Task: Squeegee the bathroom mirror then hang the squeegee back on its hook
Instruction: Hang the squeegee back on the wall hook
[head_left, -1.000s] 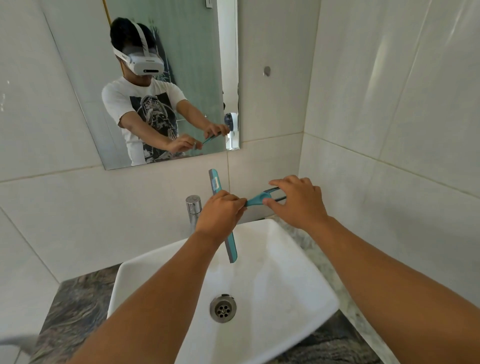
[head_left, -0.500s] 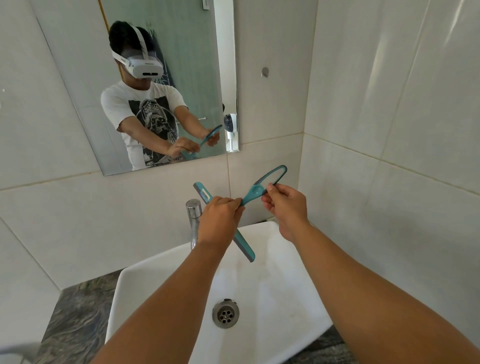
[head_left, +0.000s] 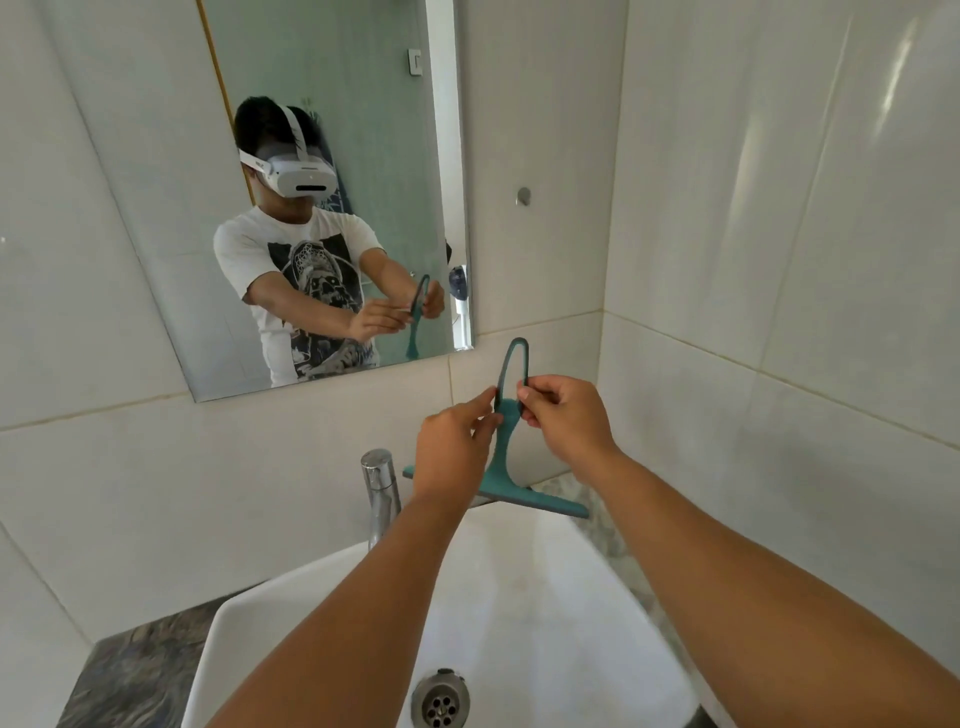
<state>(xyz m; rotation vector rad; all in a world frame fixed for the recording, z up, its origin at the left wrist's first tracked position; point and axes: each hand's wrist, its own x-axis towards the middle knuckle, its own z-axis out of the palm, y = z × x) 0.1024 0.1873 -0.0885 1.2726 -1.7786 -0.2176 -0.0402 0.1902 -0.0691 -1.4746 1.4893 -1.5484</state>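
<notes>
I hold a teal squeegee (head_left: 503, 467) upright over the sink, its loop handle pointing up and its blade hanging level below. My left hand (head_left: 453, 451) pinches the left side of the loop. My right hand (head_left: 563, 418) pinches the right side. The mirror (head_left: 332, 171) hangs on the wall at upper left and reflects a person in a white shirt holding the squeegee. A small round metal hook (head_left: 523, 196) is fixed to the tile right of the mirror, well above the squeegee's loop.
A white basin (head_left: 550, 597) with a metal drain (head_left: 440, 696) lies below my arms. A chrome tap (head_left: 382, 491) stands at its back left. A tiled side wall (head_left: 779, 260) closes in on the right. A dark marbled counter (head_left: 130, 670) borders the basin.
The squeegee has turned from lying slantwise to upright with its loop on top. My left hand has shifted from the blade end to the loop. Both hands have risen slightly toward the wall.
</notes>
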